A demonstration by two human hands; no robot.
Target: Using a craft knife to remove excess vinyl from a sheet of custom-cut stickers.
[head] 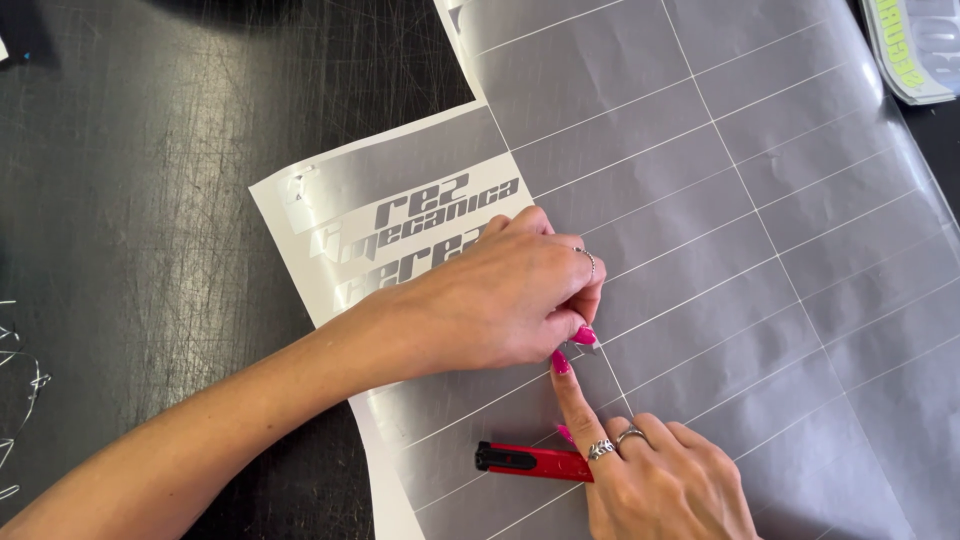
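Here the grey vinyl sheet (pixel 720 200), scored into a grid of rectangles, is the landmark; it lies flat on the scratched black table (pixel 150 200) and fills the right side of the view. The left hand (pixel 500 300) rests on the sheet's left part, fingers drawn together in a pinch on a small grey sliver (pixel 583 346) of vinyl at a cut line, apparently so the thin strip can be lifted cleanly away from the backing. The right hand (pixel 650 480) comes in from the sheet's lower edge; its forefinger stretches out and presses the sheet just beside the pinched spot, most likely to hold the material down while the sliver is pulled. The rest of that hand is curled around a red and black craft knife (pixel 530 461), which lies almost flat along the sheet near its lower edge, kept in the palm and out of the way of the fingertip. Under the left hand's wrist, at the sheet's left margin, the white backing (pixel 300 260) shows with weeded grey lettering on it. Past the sheet's upper right corner lies a sticker (pixel 915 45) with green lettering
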